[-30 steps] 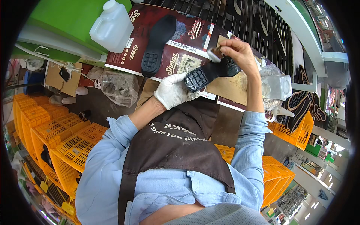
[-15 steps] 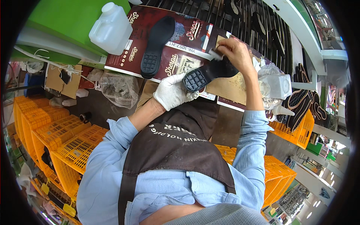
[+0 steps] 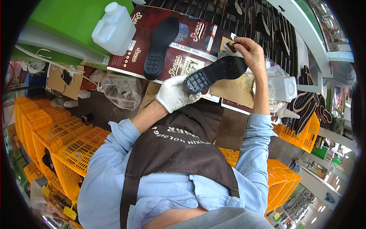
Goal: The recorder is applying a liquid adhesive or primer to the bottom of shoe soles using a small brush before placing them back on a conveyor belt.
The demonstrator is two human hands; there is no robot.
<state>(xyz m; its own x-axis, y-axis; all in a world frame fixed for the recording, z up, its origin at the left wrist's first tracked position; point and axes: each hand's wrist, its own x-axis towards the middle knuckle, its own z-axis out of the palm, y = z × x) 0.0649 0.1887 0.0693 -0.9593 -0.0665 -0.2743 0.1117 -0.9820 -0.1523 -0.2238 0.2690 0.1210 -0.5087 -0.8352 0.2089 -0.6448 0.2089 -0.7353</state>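
Note:
My left hand [image 3: 174,93], in a white glove, grips a black shoe sole [image 3: 218,74] by its heel end, where the raised grid of blocks looks wet and shiny. The sole slants up to the right, its toe close under my bare right wrist. Just above that toe, my right hand [image 3: 250,53] pinches a small brush [image 3: 231,46] with a dark body and a pale edge, apart from the sole. A second black sole [image 3: 162,45] lies on the printed dark red cardboard [image 3: 127,63], left of the held one, with its heel blocks toward me.
A white plastic jug [image 3: 114,32] stands at the back left. Right of my hands are a translucent container [image 3: 282,88] and a nozzle bottle [image 3: 288,113]. Beyond the cardboard runs a slatted rack [image 3: 280,23] with soles. Orange crates [image 3: 82,147] stand on both sides.
My right hand has lifted the brush off the sole, up and to the right, uncovering the toe end. The left hand and sole have barely moved.

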